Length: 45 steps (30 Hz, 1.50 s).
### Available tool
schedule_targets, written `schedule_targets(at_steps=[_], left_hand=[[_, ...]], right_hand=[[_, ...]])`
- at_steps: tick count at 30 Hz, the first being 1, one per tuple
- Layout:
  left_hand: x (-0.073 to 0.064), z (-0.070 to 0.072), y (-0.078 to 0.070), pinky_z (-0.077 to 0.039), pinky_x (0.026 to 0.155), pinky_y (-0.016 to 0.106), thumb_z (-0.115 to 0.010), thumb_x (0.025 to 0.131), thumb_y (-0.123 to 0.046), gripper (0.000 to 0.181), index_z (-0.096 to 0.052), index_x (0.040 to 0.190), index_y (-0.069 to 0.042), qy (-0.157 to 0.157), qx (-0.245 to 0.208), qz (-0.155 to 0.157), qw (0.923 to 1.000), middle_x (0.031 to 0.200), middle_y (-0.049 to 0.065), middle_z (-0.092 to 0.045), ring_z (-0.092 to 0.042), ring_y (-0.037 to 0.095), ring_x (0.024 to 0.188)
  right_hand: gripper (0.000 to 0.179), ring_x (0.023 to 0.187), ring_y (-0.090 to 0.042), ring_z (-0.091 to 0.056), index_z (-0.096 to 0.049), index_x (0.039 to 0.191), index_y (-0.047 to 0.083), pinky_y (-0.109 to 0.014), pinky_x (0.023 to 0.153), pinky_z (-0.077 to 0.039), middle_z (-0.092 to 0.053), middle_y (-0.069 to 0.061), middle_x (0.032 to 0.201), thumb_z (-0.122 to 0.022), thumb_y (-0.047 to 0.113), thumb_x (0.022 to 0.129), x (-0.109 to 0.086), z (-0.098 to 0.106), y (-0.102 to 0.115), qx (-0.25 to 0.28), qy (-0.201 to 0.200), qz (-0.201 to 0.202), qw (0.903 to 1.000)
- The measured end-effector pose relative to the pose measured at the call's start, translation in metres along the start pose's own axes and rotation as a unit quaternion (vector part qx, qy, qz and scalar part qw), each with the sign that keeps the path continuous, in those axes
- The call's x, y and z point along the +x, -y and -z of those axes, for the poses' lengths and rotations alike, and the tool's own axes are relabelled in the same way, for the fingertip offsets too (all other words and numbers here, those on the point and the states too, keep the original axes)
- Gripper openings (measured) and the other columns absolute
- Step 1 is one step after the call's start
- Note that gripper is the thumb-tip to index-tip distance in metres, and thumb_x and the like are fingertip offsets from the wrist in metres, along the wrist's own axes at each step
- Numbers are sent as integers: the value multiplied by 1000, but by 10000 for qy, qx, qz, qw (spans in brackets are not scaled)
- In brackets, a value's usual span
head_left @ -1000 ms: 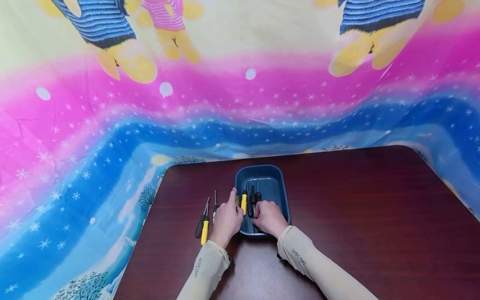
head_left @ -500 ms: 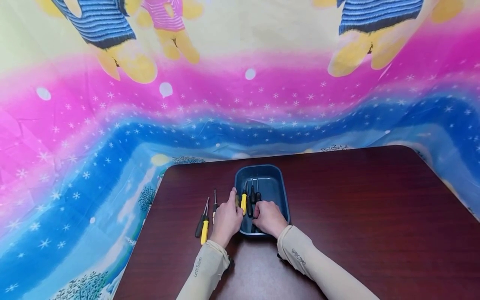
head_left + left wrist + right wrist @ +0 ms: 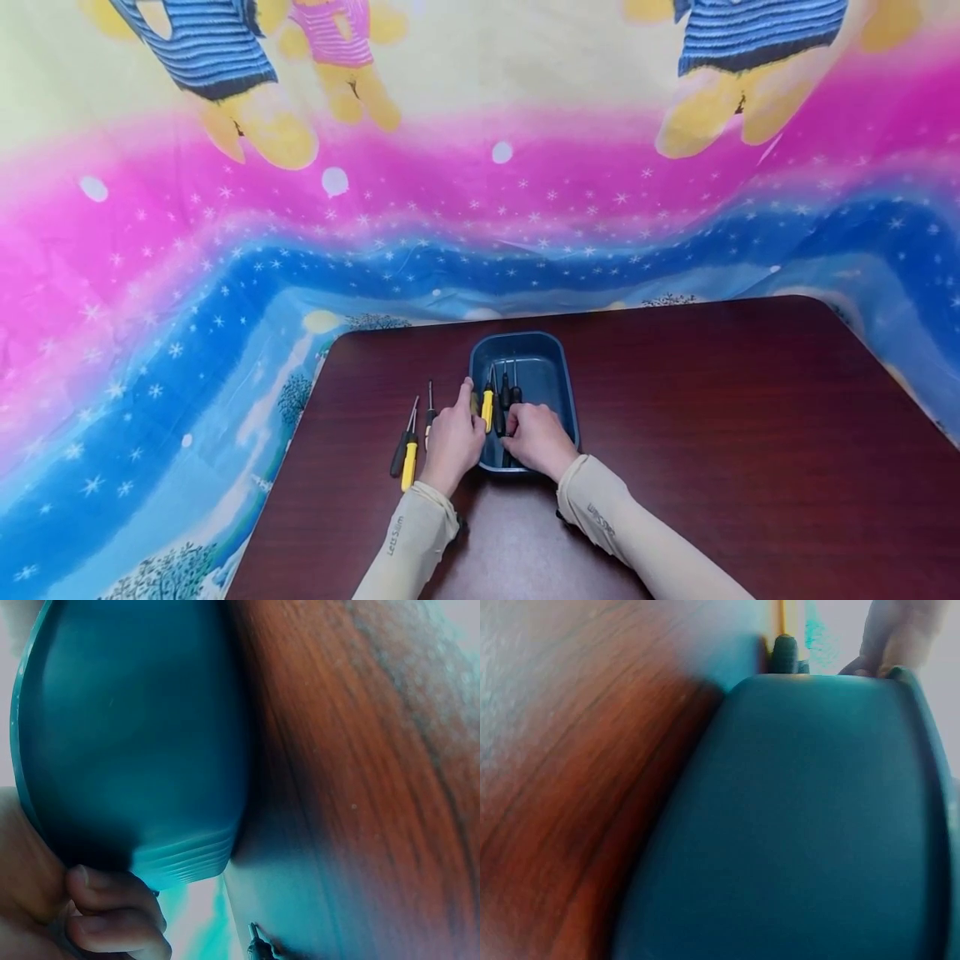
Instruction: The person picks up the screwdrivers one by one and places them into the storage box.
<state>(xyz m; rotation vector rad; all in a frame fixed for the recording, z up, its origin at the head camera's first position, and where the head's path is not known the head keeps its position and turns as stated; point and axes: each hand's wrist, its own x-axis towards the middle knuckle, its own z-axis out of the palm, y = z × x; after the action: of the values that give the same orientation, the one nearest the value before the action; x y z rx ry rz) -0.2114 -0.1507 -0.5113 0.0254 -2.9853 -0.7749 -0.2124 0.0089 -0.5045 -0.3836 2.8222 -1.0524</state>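
A dark blue plastic box (image 3: 546, 379) stands on the table, holding a yellow-handled screwdriver (image 3: 487, 410) and several black-handled ones, such as this black screwdriver (image 3: 500, 415). My left hand (image 3: 455, 437) grips the box's left rim, index finger stretched forward; in the left wrist view its curled fingers (image 3: 112, 907) press the outer wall. Inside the near end of the box, my right hand (image 3: 538, 435) pinches a screwdriver whose dark end (image 3: 507, 459) shows below the fingers. The right fingertips are mostly hidden. In the right wrist view the box wall (image 3: 795, 810) covers them.
Left of the box, on the brown table (image 3: 712, 433), lie a yellow screwdriver (image 3: 408, 467), a black screwdriver (image 3: 399, 457) and a third screwdriver (image 3: 431, 410) partly behind my left hand. A printed cloth (image 3: 420, 200) hangs behind the table's far edge.
Under my right hand, thin metal shafts showed a second ago; a dark end shows there now. Both hands have stayed nearly in place, and the head view has shifted slightly.
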Motion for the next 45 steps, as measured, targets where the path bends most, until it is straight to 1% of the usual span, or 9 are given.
schedule_targets(at_steps=[5,11,17,21,25,30,33,37,45], left_hand=[[0,0,0,-43,56,31,-65,99,-16,67,-38,160,-12,3,67,-40,10000,59,-1,-51,-48,16,50],[-1,0,1,-43,56,31,-64,100,-17,67,-36,161,-13,53,0,29,10000,59,-1,-52,-48,16,50],[-2,0,2,-43,55,30,-63,100,-16,67,-36,161,-14,40,-23,5,10000,60,0,-51,-48,17,49],[-3,1,1,-43,56,31,-63,100,-17,67,-35,161,-14,66,-38,75,9999,60,0,-52,-49,17,50],[-2,0,1,-45,59,31,-63,101,-18,67,-35,162,-14,91,-12,84,9999,61,0,-52,-49,16,51],[-1,-1,0,-44,57,32,-64,99,-16,65,-38,159,-13,-31,102,-7,9999,60,0,-51,-48,16,51],[0,-2,1,-42,55,32,-63,98,-15,65,-40,159,-13,-99,164,-63,9998,59,-1,-51,-47,15,51],[-1,-2,0,-42,56,32,-63,99,-16,65,-39,159,-13,-57,136,-62,9999,60,-1,-51,-47,15,51],[-2,-1,0,-42,56,31,-63,100,-17,66,-37,161,-14,16,88,27,10000,61,-1,-52,-48,15,51]], right_hand=[[13,61,-8,-59,-69,89,11,-31,63,-52,-65,5,70,-81,15,89,-2,14,1,174,-48,149,9997],[12,65,-9,-62,-73,100,11,-30,63,-53,-70,4,75,-78,20,92,3,50,-1,118,-134,26,9998],[19,69,-13,-65,-72,110,7,-33,64,-55,-72,-2,83,-74,19,95,9,85,-19,80,-407,28,9991],[22,72,-17,-65,-70,115,6,-39,69,-55,-71,-5,85,-71,17,96,16,98,-34,-8,-775,159,9969],[31,71,-19,-62,-67,124,5,-42,73,-52,-68,-6,83,-70,19,97,24,95,-54,17,-921,7,9957],[54,68,-18,-64,-50,146,3,-41,72,-53,-68,-8,82,-64,30,102,31,76,-74,245,-341,-460,9981],[58,86,-25,-71,-37,155,0,-45,81,-56,-72,-18,104,-53,27,106,35,62,-80,266,60,-540,9982],[57,117,-35,-66,-28,157,-5,-52,97,-52,-57,-30,142,-42,18,107,38,53,-80,293,298,-621,9972],[63,119,-38,-64,-19,159,-10,-53,97,-53,-49,-34,149,-43,13,105,41,52,-75,179,487,-821,9953]])
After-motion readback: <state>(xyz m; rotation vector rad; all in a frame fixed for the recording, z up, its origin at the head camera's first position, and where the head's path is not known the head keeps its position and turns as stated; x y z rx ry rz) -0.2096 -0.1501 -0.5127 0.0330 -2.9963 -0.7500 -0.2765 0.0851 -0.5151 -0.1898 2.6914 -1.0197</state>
